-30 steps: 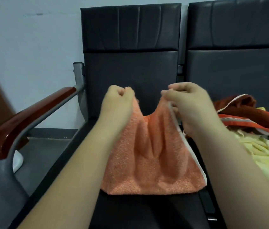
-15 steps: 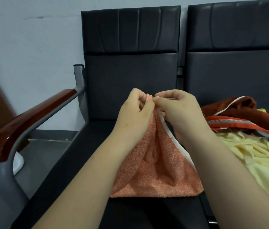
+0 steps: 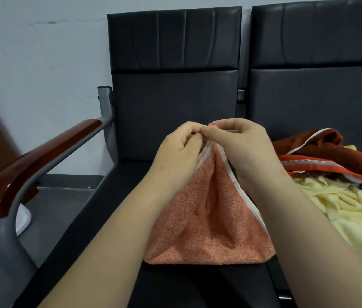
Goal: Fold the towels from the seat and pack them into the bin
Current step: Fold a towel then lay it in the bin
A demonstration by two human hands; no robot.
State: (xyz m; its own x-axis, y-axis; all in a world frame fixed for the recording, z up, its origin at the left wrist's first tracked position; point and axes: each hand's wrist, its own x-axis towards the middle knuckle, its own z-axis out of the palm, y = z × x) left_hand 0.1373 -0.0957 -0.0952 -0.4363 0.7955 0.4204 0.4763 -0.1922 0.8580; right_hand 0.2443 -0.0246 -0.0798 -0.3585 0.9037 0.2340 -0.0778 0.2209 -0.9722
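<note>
Salmon-pink towel [image 3: 209,218], white-edged, hangs tent-like from both hands, its bottom fold resting on the black seat [image 3: 100,218] below them. The left hand [image 3: 175,156] and right hand [image 3: 242,147] meet fingertip to fingertip, each pinching a top corner of the cloth. Just right of the right hand, a rust-red towel [image 3: 331,156] lies on a crumpled yellow towel [image 3: 342,207]. Well left of the left hand runs a wooden armrest [image 3: 35,161].
</note>
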